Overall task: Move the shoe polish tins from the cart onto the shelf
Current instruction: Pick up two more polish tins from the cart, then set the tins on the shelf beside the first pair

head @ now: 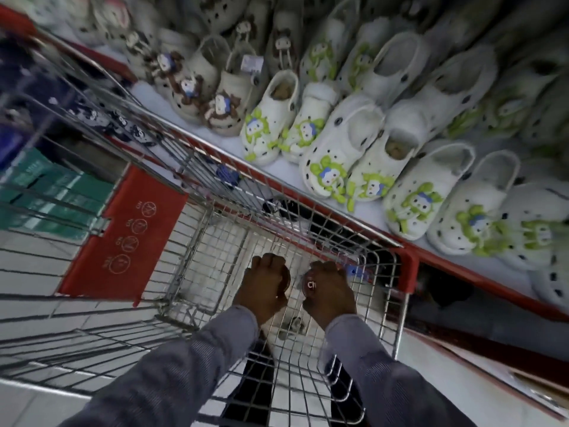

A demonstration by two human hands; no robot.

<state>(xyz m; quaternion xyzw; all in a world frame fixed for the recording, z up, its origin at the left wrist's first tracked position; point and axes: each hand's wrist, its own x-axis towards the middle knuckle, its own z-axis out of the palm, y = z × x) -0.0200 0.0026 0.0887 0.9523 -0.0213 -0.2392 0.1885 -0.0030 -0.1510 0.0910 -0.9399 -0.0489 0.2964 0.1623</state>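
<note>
Both my hands reach down into the wire cart (197, 229). My right hand (331, 291) is closed over a round dark red polish tin (308, 284) with white lettering, near the cart's far right corner. My left hand (264, 283) is curled over another round dark tin (287, 277), of which only the edge shows. Grey sleeves cover both forearms. The shelf (345, 211) with a red front edge runs diagonally along the cart's right side.
Rows of white clogs with green charms (345, 158) and brown-trimmed ones (197, 87) fill the shelf. The cart's red child-seat flap (126, 232) hangs at left. Green boxes (52, 192) lie beyond the cart. Pale tiled floor shows through the wire.
</note>
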